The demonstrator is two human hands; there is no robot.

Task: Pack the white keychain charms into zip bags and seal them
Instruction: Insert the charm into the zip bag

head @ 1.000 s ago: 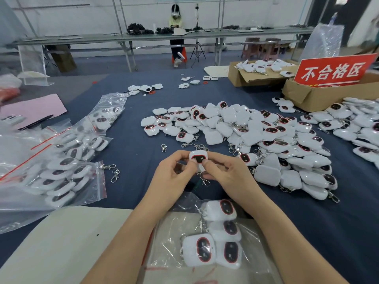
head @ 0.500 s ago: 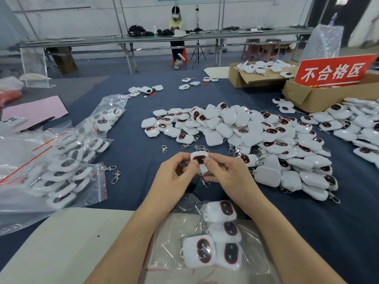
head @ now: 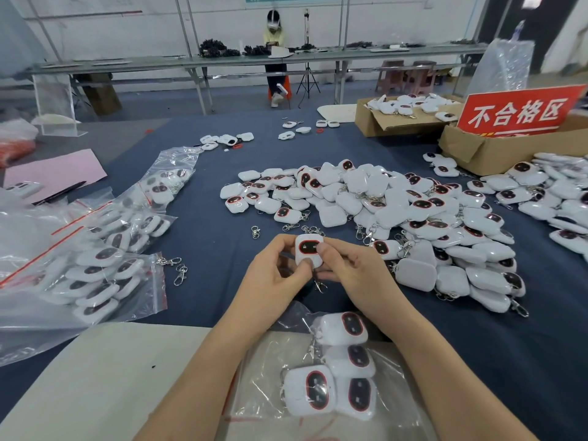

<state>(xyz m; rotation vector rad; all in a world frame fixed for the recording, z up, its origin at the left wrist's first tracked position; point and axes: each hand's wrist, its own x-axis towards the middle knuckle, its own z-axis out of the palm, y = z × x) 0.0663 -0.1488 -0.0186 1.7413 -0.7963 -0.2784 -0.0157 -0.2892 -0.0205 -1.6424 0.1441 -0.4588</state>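
One charm (head: 308, 251) is held up above the blue cloth (head: 206, 237), dark face to the camera, and it is pinched from both sides. Its left edge is gripped by the left hand (head: 273, 275), its right edge by the right hand (head: 353, 275), with a thumb laid on the face. Its clasp (head: 319, 285) is seen dangling beneath. Just under the wrists a zip bag (head: 264, 370) is laid flat, four charms (head: 346, 361) in it. The loose pile (head: 397, 218) is spread at right, and filled bags (head: 95, 275) are heaped at left.

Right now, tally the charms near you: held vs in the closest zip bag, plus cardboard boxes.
Held charm, pinched between left hand and right hand: 1
Bagged charms in the closest zip bag: 4
Cardboard boxes: 2
Total: 7
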